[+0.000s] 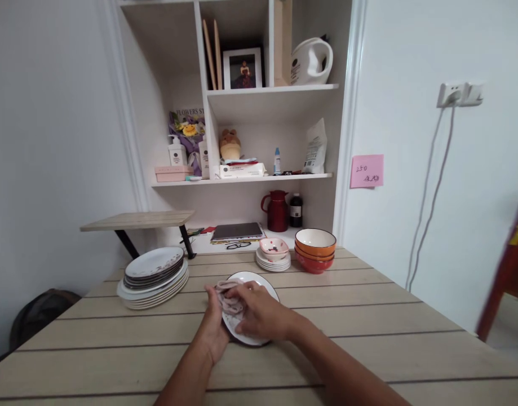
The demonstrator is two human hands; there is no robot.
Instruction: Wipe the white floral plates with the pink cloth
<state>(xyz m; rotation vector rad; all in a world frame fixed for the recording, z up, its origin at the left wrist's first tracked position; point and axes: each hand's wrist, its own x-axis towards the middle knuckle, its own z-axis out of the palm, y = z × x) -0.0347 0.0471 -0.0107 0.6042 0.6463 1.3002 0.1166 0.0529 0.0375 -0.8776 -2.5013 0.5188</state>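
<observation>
Head view, wooden table (368,316) filling lower half. White plate (259,280) at centre, tilted up off the tabletop, near edge raised. Left hand (214,332) at 7 o'clock of plate, fingers curled around the lower left rim, clamping it. Right hand (261,310) laid over plate face, fingers closed down on a pinkish cloth (229,299), pressing it against the plate surface. Stack of large plates (154,277) at 9 o'clock of the white plate, near but apart. Small patterned dish on stack of small plates (273,254) at 12 o'clock. Orange bowls (315,250), nested, at 1 o'clock, just beside the small stack. Shelf unit (271,93) against far wall; red jug (278,210) on its lowest level.
</observation>
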